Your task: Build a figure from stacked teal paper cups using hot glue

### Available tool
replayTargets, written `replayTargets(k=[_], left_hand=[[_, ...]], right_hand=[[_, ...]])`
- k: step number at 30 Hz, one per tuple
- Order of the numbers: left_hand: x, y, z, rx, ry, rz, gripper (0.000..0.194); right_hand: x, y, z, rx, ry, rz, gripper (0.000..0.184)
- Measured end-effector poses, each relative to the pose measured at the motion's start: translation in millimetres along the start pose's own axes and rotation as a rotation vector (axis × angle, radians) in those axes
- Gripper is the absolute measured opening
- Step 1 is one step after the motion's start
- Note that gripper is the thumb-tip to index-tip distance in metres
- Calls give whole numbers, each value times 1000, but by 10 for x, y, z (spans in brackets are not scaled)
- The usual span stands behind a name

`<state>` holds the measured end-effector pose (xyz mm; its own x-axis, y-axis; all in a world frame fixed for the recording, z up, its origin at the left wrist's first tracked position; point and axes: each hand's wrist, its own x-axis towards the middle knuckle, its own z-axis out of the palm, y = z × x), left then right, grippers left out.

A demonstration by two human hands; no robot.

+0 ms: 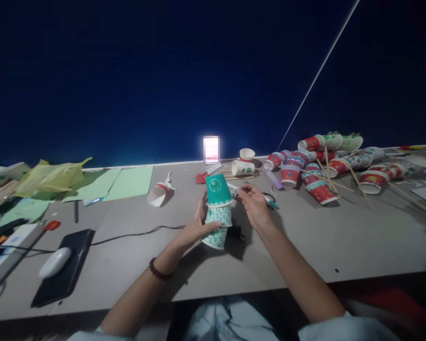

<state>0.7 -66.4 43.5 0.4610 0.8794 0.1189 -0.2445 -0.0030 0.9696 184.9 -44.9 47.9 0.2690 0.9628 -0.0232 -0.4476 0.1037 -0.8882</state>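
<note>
My left hand is wrapped round a joined column of paper cups, which tilts slightly above the table. Its top is a green cup, upside down with a round logo on its base. Below it are a white cup with green scale pattern and another patterned cup. Close to the right side of the green cup, my right hand pinches a small white strip. Whether the strip is paper or tape I cannot tell. Scissors lie partly hidden behind my right hand.
Joined red and patterned cups with wooden sticks lie at the right. A purple glue tube and loose cup lie behind my hands. At the left are green paper, a yellow bag, a phone and a power strip.
</note>
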Motion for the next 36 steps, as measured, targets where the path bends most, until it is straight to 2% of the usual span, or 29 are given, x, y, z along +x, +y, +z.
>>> replayTargets(k=[13, 18, 23, 27, 31, 36], left_hand=[[-36, 21, -4, -34, -74, -63, 107], [-26, 15, -19, -54, -50, -55, 106], [1, 1, -67, -102, 1, -50, 102], [11, -3, -82, -119, 2, -21, 96], [18, -22, -83, -123, 2, -17, 95], [27, -52, -91, -155, 16, -30, 92]], right_hand=[[-23, 45, -3, -44, -29, -33, 32], [-11, 24, -18, -43, -37, -26, 30], [5, -71, -17, 95, -36, 18, 36], [2, -101, -17, 180, -71, -11, 34], [-17, -83, -6, 156, -93, -46, 30], [-14, -55, -1, 139, -99, 3, 29]])
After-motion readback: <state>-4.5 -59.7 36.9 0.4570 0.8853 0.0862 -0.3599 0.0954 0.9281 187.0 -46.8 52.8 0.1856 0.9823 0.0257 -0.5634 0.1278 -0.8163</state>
